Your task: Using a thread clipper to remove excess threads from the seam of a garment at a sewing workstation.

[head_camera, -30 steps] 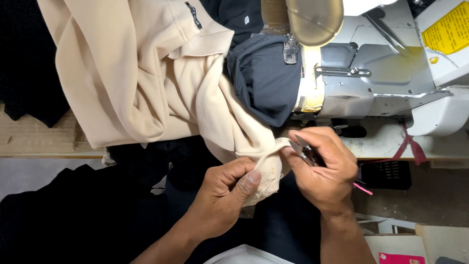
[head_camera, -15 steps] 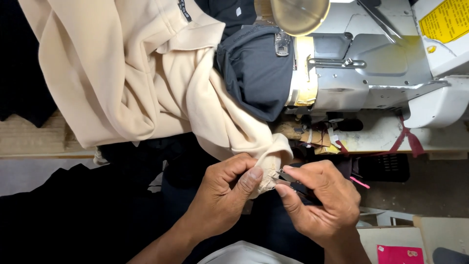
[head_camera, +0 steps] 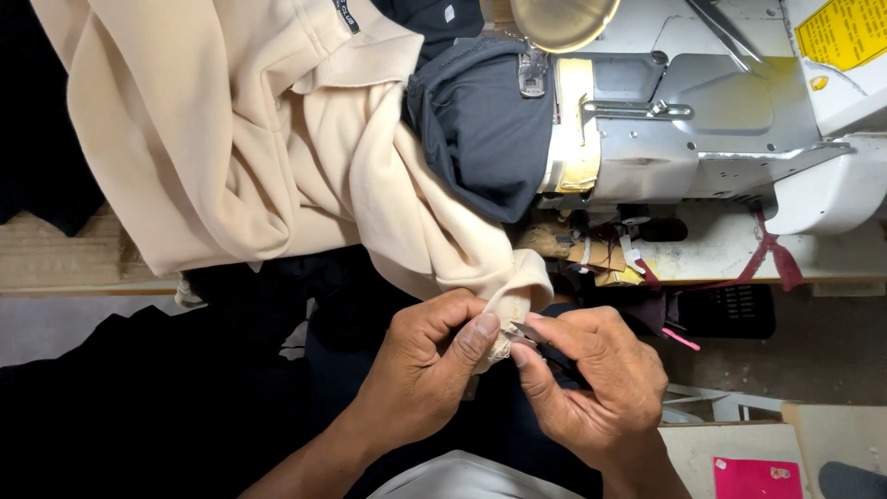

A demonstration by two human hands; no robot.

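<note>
the left hand [head_camera: 420, 374] pinches the cuff [head_camera: 517, 296] of the tan sweater [head_camera: 240, 157] tight, so the right hand [head_camera: 596, 383], fingers pressed around small snips [head_camera: 528, 333], can reach its edge.

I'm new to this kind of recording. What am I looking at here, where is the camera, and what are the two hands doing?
The camera sits on the person's head and looks down at their own two bare hands. The left hand pinches the cuff end of a beige sweatshirt, which drapes up over the work table. The right hand holds a small metal tool, probably thread snips, with its tip at the cuff edge. Behind them stands a grey industrial sewing machine with a dark garment bunched at its arm. Scraps of fabric and tape lie under the machine.
</note>
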